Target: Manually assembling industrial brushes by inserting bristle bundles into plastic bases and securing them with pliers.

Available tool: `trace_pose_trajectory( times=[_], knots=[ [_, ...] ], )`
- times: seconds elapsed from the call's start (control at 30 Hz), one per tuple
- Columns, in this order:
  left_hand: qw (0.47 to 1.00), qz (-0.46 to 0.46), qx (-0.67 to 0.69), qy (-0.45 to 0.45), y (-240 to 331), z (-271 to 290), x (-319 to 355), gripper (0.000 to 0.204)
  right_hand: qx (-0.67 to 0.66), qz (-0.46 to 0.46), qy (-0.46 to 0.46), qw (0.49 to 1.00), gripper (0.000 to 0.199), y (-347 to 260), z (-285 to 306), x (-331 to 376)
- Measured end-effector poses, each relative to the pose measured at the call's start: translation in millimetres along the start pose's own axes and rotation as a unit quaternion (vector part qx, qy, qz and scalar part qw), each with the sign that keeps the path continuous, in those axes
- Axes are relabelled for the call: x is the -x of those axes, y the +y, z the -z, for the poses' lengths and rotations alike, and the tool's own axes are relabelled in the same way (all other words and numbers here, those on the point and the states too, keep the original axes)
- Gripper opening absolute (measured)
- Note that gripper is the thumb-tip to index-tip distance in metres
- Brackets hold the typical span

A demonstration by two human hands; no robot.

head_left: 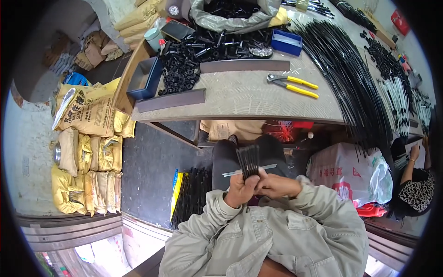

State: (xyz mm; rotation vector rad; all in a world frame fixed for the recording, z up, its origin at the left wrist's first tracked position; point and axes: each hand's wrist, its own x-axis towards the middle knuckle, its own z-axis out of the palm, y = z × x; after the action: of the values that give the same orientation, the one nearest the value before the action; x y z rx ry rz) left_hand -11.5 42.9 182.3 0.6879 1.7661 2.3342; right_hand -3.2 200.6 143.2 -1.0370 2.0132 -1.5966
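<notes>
Above my lap, my left hand [241, 188] is closed around a bundle of thin black rods [249, 158] that points away from me. My right hand [278, 185] is closed at the bundle's right side, its fingers pressed in close to the left thumb. A thin pale strip [269, 166] crosses at the bundle, one end sticking out to the left and the other to the right. Whether it wraps fully round the rods cannot be seen. The bundle's lower end is hidden by my hands.
The table [272, 104] ahead holds yellow-handled pliers [300, 87], loose black parts [212, 46], blue boxes [146, 77] and long black rods [344, 69]. More bundled rods [196, 196] stand at my left, a white bag [339, 171] at my right. A person [415, 184] works far right.
</notes>
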Motion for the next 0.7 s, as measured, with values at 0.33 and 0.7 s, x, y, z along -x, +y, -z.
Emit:
trace_pose_trajectory(
  times=[0.33,0.7],
  knots=[
    [0.987,0.144,0.074,-0.023,-18.9,21.5,-30.8,0.039,0.108,0.227,-0.184,0.95,0.037,-124.0,138.6,-120.8],
    [0.946,0.288,0.15,0.004,-35.4,41.7,-72.1,0.031,0.544,0.048,0.294,0.784,0.025,51.8,294.5,-240.2]
  ],
)
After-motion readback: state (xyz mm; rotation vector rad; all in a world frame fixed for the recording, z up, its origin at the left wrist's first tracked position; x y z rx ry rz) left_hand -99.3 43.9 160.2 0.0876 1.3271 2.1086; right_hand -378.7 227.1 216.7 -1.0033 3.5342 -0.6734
